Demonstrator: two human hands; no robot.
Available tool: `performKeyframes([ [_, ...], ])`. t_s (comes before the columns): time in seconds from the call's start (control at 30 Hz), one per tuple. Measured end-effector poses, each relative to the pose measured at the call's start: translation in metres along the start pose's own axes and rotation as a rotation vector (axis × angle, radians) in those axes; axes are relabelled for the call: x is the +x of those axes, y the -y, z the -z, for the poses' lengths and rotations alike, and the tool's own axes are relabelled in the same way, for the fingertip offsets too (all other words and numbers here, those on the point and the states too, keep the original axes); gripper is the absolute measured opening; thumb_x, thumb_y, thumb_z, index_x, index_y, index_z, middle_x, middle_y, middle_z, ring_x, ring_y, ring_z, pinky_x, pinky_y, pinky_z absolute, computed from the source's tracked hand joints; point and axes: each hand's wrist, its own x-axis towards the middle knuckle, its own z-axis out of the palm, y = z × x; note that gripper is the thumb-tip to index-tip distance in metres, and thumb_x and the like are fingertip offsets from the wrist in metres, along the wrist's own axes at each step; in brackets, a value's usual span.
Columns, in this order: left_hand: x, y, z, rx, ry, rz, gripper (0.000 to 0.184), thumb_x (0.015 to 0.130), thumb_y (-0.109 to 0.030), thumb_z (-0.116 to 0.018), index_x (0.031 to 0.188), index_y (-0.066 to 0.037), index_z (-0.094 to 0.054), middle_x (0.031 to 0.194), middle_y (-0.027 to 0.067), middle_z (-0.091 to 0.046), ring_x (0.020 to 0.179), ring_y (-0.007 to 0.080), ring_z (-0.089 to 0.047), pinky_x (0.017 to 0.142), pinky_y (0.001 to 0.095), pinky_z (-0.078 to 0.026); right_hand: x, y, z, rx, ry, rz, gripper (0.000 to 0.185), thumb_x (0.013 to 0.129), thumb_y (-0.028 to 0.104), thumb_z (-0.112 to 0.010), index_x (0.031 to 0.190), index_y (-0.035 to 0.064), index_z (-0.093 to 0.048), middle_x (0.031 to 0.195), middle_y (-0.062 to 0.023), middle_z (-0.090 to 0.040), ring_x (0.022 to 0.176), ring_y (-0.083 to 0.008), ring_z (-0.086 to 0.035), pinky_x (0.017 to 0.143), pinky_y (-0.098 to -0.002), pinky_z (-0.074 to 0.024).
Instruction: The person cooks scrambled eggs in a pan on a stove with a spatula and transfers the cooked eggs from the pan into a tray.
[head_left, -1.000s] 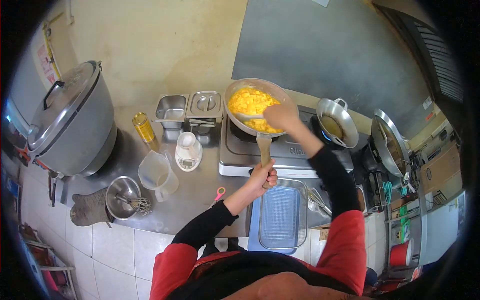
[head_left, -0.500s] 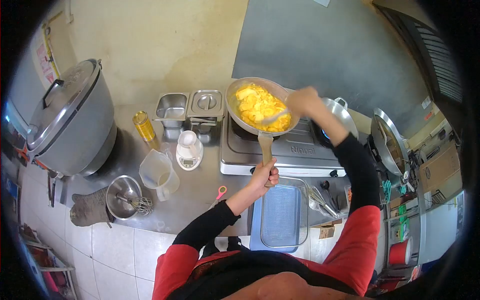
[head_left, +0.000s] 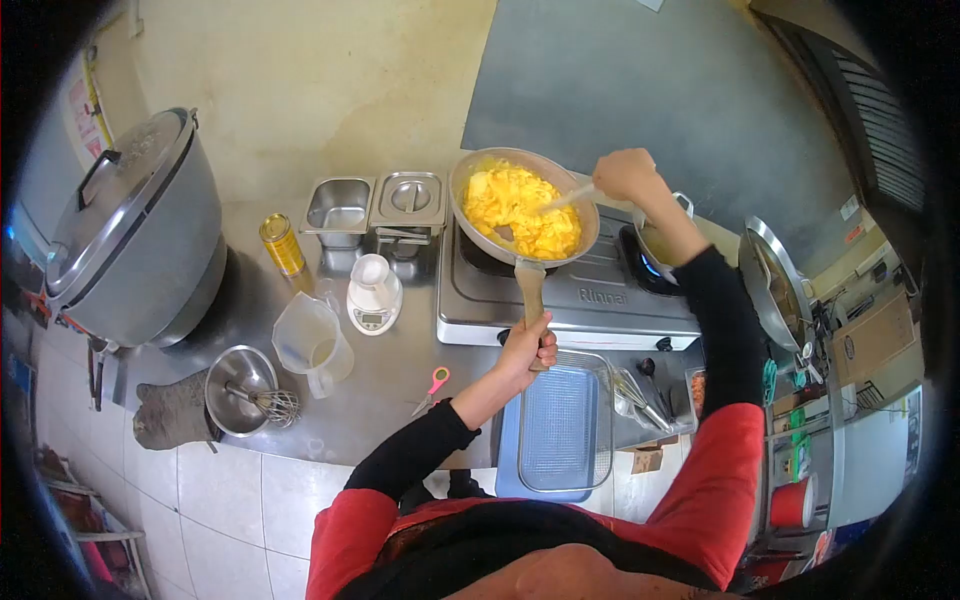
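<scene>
A frying pan (head_left: 468, 222) holds yellow, lumpy scrambled eggs (head_left: 515, 212) and sits over the left burner of a Rinnai gas stove (head_left: 580, 292). My left hand (head_left: 527, 350) is wrapped round the pan's brownish handle (head_left: 530, 290), which points toward me. Above and right of the pan, my right hand (head_left: 628, 174) is closed on a pale, long spatula (head_left: 568, 199). Its lower end dips into the eggs and its exact shape is hard to see. To the right, a second pan (head_left: 660, 243) rests over a lit burner with a blue flame.
A wire basket (head_left: 612, 430) lies on a blue tray (head_left: 510, 455) before me. Leftward are pink scissors (head_left: 437, 383), a kitchen scale (head_left: 373, 318), a plastic jug (head_left: 315, 345), a bowl (head_left: 225, 405) with a whisk, a yellow can (head_left: 283, 247) and a large pot (head_left: 150, 235).
My right hand has risen slightly and moved right, shifting the spatula across the eggs. Some eggs have been pushed about, baring pan near the handle. My left hand keeps hold of the handle.
</scene>
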Motion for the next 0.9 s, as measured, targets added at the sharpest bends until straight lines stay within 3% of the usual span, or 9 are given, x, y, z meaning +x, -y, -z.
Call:
performKeyframes([
  [0.1,0.001,-0.002,0.001,0.011,0.016,0.019,0.021,0.086,-0.021,-0.051,0.081,-0.013,-0.032,0.058,-0.0002,-0.037,0.042,0.0067,-0.033,0.036,0.0218,-0.028,-0.044,0.029,0.0,-0.239,0.153,0.216,0.018,0.072,0.017,-0.051,0.078,0.0089,-0.066,0.08,-0.0102,-0.064,0.073,-0.0241,-0.063,0.058,-0.0381,-0.0489],
  [0.17,0.0,-0.003,0.001,0.01,0.022,0.027,0.021,0.086,-0.021,-0.05,0.083,-0.013,-0.031,0.058,-0.0002,-0.037,0.042,0.0065,-0.033,0.036,0.0218,-0.028,-0.035,0.057,-0.064,-0.17,-0.011,0.048,0.016,0.071,0.016,-0.054,0.077,0.0092,-0.066,0.078,-0.0099,-0.064,0.073,-0.0217,-0.063,0.056,-0.036,-0.0488],
  [0.27,0.0,-0.004,0.002,0.0,0.012,0.048,0.021,0.086,-0.021,-0.05,0.086,-0.013,-0.03,0.058,-0.0003,-0.037,0.043,0.0064,-0.032,0.036,0.0217,-0.028,-0.005,0.067,-0.091,-0.062,-0.045,-0.159,0.017,0.072,0.017,-0.053,0.077,0.0078,-0.066,0.077,-0.0102,-0.064,0.071,-0.0218,-0.063,0.056,-0.0349,-0.0493],
  [0.37,0.003,-0.001,0.006,-0.002,0.044,0.037,0.021,0.086,-0.021,-0.049,0.086,-0.014,-0.03,0.059,-0.0004,-0.037,0.043,0.0062,-0.032,0.036,0.0213,-0.028,0.035,0.039,-0.106,-0.068,-0.133,-0.115,0.018,0.074,0.018,-0.052,0.08,0.0083,-0.066,0.076,-0.0095,-0.064,0.07,-0.0235,-0.063,0.057,-0.0354,-0.0498],
  [0.47,0.002,-0.003,0.006,0.006,0.035,0.053,0.021,0.086,-0.021,-0.049,0.087,-0.014,-0.03,0.059,-0.0004,-0.037,0.043,0.0061,-0.032,0.036,0.0209,-0.028,0.033,0.017,-0.065,-0.033,-0.113,-0.069,0.018,0.074,0.017,-0.051,0.081,0.0085,-0.066,0.077,-0.0103,-0.064,0.071,-0.025,-0.063,0.058,-0.0363,-0.0502],
  [0.53,0.003,-0.002,0.007,-0.001,0.047,0.049,0.021,0.086,-0.021,-0.049,0.087,-0.014,-0.029,0.059,-0.0004,-0.037,0.043,0.0061,-0.033,0.036,0.0209,-0.028,0.029,0.013,-0.058,0.045,-0.091,-0.154,0.019,0.074,0.017,-0.051,0.081,0.0075,-0.066,0.078,-0.0115,-0.064,0.072,-0.0259,-0.063,0.058,-0.0376,-0.0502],
  [0.67,0.002,-0.002,0.007,0.004,0.06,0.037,0.021,0.087,-0.021,-0.049,0.087,-0.014,-0.029,0.059,-0.0006,-0.037,0.043,0.006,-0.033,0.036,0.0207,-0.029,0.031,0.041,-0.123,0.11,-0.172,-0.162,0.02,0.075,0.017,-0.05,0.081,0.006,-0.065,0.079,-0.0124,-0.064,0.072,-0.0263,-0.063,0.059,-0.0383,-0.0503],
  [0.73,0.002,-0.003,0.007,0.003,0.059,0.036,0.021,0.086,-0.021,-0.049,0.087,-0.014,-0.029,0.058,-0.0007,-0.037,0.043,0.006,-0.033,0.036,0.0205,-0.029,0.012,0.056,-0.112,0.08,-0.13,-0.067,0.019,0.074,0.017,-0.051,0.078,0.0056,-0.065,0.075,-0.0116,-0.064,0.069,-0.0269,-0.063,0.058,-0.0376,-0.0499],
  [0.9,0.002,-0.003,0.006,0.001,0.041,0.055,0.021,0.086,-0.022,-0.05,0.087,-0.014,-0.03,0.058,-0.001,-0.037,0.043,0.0058,-0.033,0.036,0.0201,-0.028,-0.046,0.01,-0.01,-0.079,0.02,0.046,0.018,0.075,0.017,-0.05,0.08,0.0082,-0.066,0.081,-0.0099,-0.064,0.074,-0.0232,-0.063,0.057,-0.0354,-0.0486],
])
